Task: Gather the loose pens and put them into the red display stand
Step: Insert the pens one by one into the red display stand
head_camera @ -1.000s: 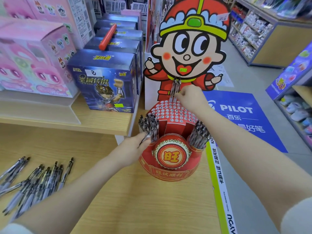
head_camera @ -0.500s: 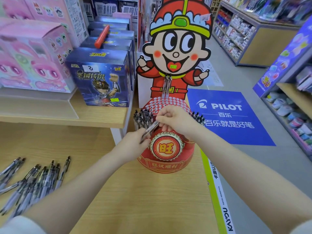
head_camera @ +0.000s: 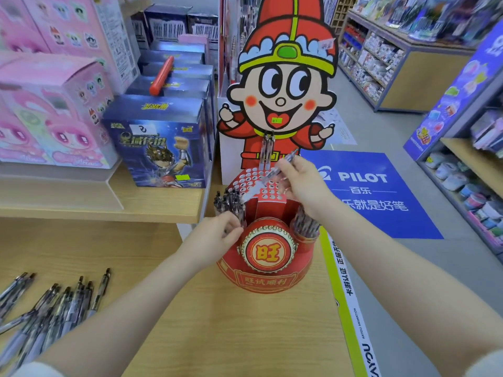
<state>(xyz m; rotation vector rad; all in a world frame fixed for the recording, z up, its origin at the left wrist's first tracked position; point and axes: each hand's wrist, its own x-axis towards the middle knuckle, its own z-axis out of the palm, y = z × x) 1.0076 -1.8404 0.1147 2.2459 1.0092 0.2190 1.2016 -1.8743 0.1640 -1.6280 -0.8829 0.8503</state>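
The red display stand sits on the wooden counter, with a cartoon figure backboard behind it. Its top has rows of holes, and two pens stand upright at the back. My right hand pinches one clear pen, held slanted over the holes. My left hand is curled at the stand's left cup, touching the bunch of pens there; whether it holds any is unclear. Another bunch fills the right cup. Several loose pens lie at the counter's left.
Blue boxes and pink boxes stand on a raised shelf behind and left. A red marker lies on the blue boxes. The counter's right edge drops to the aisle floor with a blue sign. Shelves line the right.
My right hand took a pen from beside my left hand and lifted it up and back over the holed top. The camera moved closer to the stand.
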